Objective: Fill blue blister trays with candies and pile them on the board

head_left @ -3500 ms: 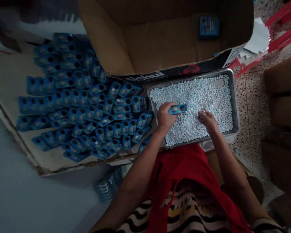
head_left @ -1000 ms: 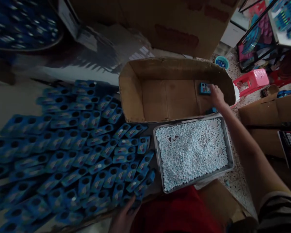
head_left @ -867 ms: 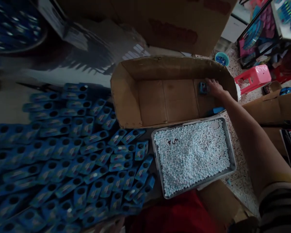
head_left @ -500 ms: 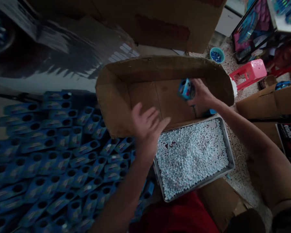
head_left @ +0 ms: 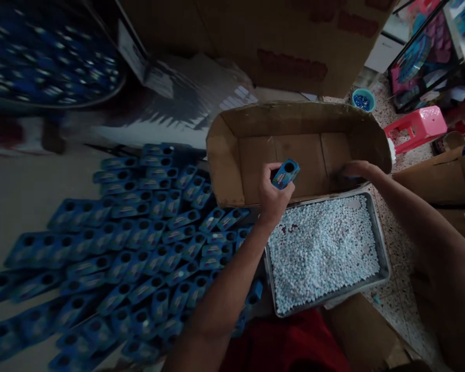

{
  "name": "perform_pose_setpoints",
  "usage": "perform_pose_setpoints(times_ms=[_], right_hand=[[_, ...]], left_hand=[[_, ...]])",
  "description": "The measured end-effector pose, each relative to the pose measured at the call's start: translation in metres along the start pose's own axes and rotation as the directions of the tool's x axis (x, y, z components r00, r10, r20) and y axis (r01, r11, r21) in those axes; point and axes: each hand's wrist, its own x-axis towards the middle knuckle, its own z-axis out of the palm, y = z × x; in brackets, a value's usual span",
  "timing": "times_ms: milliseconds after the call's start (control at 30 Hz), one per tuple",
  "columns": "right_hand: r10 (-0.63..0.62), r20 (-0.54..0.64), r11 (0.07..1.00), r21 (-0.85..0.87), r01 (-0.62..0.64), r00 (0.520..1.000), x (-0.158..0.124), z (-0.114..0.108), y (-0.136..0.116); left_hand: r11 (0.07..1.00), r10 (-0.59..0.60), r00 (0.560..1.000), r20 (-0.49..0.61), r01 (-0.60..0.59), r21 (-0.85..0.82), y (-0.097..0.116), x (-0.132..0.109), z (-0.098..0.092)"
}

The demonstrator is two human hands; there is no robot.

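A small blue printed box (head_left: 285,174) with a dark round hole in its end is in my left hand (head_left: 272,199), fingers and thumb closed round its sides. The hand is over the near side of a long open cardboard carton (head_left: 256,155). My right hand (head_left: 356,169) reaches into the carton's right end, its fingers dark and smeared, so what they touch cannot be made out. Just below the carton, a metal tray (head_left: 384,263) is filled with tiny pale blue and white pellets (head_left: 325,253).
Many similar blue boxes (head_left: 155,227) stand in rows at left. A large basin (head_left: 62,106) of shiny blue pieces is at upper left. A pink stool (head_left: 430,121), a turquoise bowl (head_left: 368,94) and another carton (head_left: 434,173) are at right. A tall cardboard sheet (head_left: 232,36) rises behind.
The blue box has passed from my right hand to my left, which was open and has closed on it. My right hand has moved down into the carton's right end. The view has shifted left.
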Motion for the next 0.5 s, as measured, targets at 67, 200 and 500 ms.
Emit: perform_pose_setpoints(times_ms=[67, 200, 500], right_hand=[[-0.076, 0.032, 0.996, 0.058, 0.074, 0.997, -0.025, -0.008, -0.021], [-0.286, -0.249, 0.910, 0.232, 0.344, 0.925, -0.111, 0.003, -0.091], [-0.125, -0.445, 0.914, 0.296, 0.278, 0.887, -0.225, 0.088, -0.145]], left_hand=[[0.999, 0.024, 0.998, -0.050, -0.025, -0.026, 0.015, -0.008, -0.015], [0.980, -0.155, 0.983, -0.098, 0.141, -0.138, 0.033, -0.028, -0.037], [0.956, -0.234, 0.970, 0.074, 0.243, -0.163, 0.050, -0.096, -0.051]])
